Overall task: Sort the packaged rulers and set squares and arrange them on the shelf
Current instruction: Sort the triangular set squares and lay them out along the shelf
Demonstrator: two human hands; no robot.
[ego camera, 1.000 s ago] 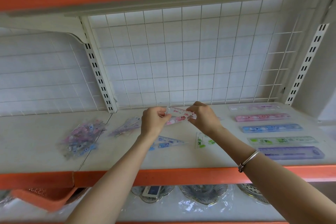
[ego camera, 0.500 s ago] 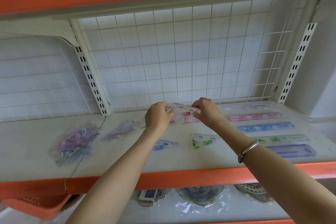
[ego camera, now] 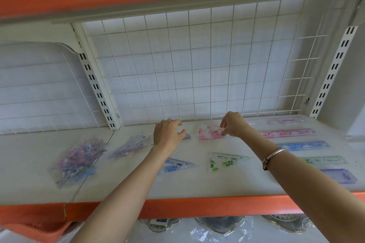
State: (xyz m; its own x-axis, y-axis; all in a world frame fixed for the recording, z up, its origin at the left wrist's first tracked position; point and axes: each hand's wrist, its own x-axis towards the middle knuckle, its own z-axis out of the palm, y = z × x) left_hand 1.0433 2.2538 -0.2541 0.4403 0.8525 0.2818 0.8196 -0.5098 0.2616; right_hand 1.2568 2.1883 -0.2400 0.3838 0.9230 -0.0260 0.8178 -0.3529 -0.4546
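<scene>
Fingers [ego camera: 223,124] of the right hand [ego camera: 234,125] seem to pinch the pink set square [ego camera: 209,133] lying flat at the back of the shelf [ego camera: 138,187], the left hand [ego camera: 166,134] hovers loosely curled and empty, rulers [ego camera: 304,145] sit lined up at right, and two heaps [ego camera: 77,162] at left look unsorted: probably half done.

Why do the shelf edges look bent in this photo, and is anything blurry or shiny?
Head view: the wide lens bows the orange shelf edge and the white wire grid; the pile of clear-packaged set squares at left is smeared and soft; the light is even and diffuse, with weak shadows; glare shows on the clear plastic wrap below the shelf.
</scene>
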